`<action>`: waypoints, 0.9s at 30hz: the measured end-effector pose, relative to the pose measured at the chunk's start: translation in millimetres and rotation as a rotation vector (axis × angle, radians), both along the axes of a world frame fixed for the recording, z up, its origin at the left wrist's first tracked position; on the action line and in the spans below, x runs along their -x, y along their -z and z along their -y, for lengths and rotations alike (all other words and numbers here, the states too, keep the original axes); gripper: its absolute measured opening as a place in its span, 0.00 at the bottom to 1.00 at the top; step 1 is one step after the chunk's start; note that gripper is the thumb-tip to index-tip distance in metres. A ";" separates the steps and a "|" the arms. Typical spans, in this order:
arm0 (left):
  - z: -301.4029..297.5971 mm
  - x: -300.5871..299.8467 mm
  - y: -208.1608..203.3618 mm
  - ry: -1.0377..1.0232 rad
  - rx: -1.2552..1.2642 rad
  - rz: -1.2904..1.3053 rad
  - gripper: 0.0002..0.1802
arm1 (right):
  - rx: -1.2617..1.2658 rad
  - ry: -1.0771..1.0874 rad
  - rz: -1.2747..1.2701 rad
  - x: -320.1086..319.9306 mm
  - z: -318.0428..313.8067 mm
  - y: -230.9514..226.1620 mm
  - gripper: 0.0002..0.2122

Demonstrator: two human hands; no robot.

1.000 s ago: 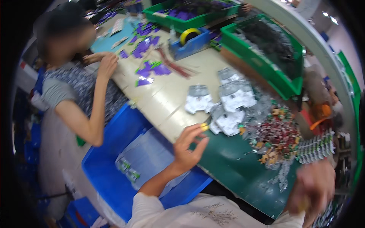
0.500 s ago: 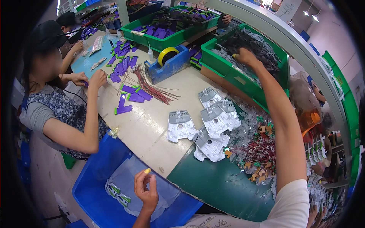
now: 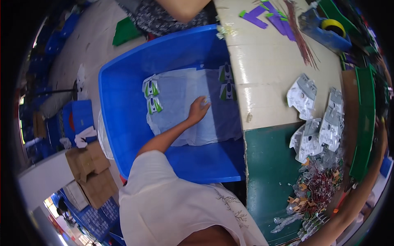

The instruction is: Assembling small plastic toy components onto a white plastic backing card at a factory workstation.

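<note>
My left hand is down inside a large blue bin, over its translucent sheet lining. Its fingers are slightly bent and apart, and no object shows between them. A pair of white-and-green plastic pieces lies against the bin's left side; another pair rests near the right wall, close to my fingers. At the far right edge, my right hand is beside the green crate. Distortion and dimness obscure its fingers, so its grip does not show.
Grey-white plastic shells lie on the table beside more stacked shells. Nearer are red-wired parts. Purple pieces, thin wires and a tape dispenser are farther back. Cartons stand left; a co-worker's elbow shows above.
The view has swung left and down towards the blue bin. My left hand has moved from above the bin's near edge into it. My right arm remains stretched towards the green crate.
</note>
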State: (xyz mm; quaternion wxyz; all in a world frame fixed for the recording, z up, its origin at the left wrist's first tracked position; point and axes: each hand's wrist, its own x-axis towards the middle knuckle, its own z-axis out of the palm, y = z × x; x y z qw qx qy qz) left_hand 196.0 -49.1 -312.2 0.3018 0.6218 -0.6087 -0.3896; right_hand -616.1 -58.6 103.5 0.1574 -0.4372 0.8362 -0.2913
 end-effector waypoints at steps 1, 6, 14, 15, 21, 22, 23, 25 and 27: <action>11.5 3.3 8.1 -0.053 0.001 -0.019 0.23 | 0.188 0.056 0.352 -39.9 -7.5 3.0 0.21; 74.7 94.7 80.4 -0.085 0.069 0.012 0.43 | 0.561 0.206 0.579 -81.4 -84.4 -35.0 0.17; 93.2 156.6 40.2 -0.448 -0.446 0.503 0.57 | 0.308 0.218 0.276 -295.6 -152.0 -45.7 0.22; 94.4 155.5 34.3 -0.452 -0.489 0.451 0.57 | 0.198 0.091 0.413 -295.2 -168.5 -51.7 0.22; 118.8 145.4 -92.5 -0.395 -0.512 0.252 0.35 | 0.198 0.186 0.580 -362.7 -192.0 -34.4 0.11; 116.2 120.3 63.2 -0.414 0.063 0.104 0.39 | 0.191 0.165 0.619 -372.7 -186.5 -31.5 0.10; 126.3 105.0 97.6 -0.245 0.037 -0.034 0.40 | 0.176 0.150 0.643 -376.0 -182.2 -29.3 0.09; 158.3 108.3 120.4 -0.416 -0.382 -0.930 0.42 | 0.139 0.148 0.665 -373.7 -184.5 -29.5 0.09; 156.6 130.8 123.5 -0.394 -0.410 -0.908 0.42 | 0.104 0.146 0.652 -377.7 -187.7 -34.0 0.09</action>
